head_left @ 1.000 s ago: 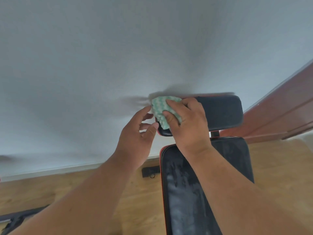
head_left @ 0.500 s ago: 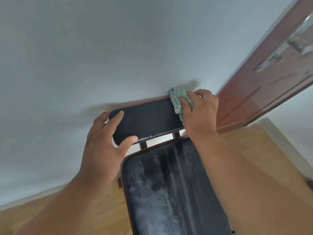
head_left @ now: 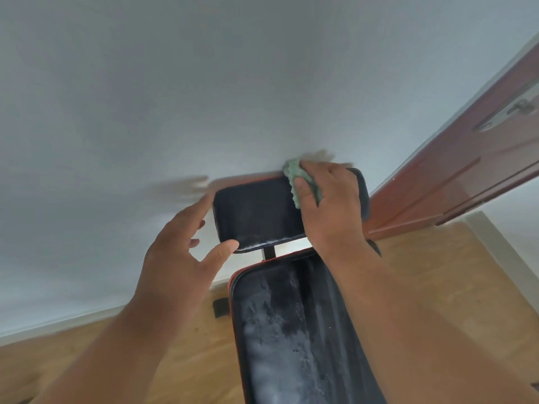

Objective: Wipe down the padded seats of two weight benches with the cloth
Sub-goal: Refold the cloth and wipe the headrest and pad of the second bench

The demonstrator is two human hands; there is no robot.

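Cloth (head_left: 300,182) is sliding back left across headrest pad (head_left: 256,211) w/ your right hand (head_left: 332,205) gripping it; left hand (head_left: 180,252), fingers spread, is bracing pad edge. Long pad (head_left: 294,330) is showing wet streaks; 2nd bench isn't in view.

You face a plain white wall (head_left: 204,83). A red-brown door (head_left: 455,182) with a silver handle (head_left: 513,112) stands on your right. Below, you see a light wooden floor (head_left: 437,287) and a white baseboard (head_left: 58,325).
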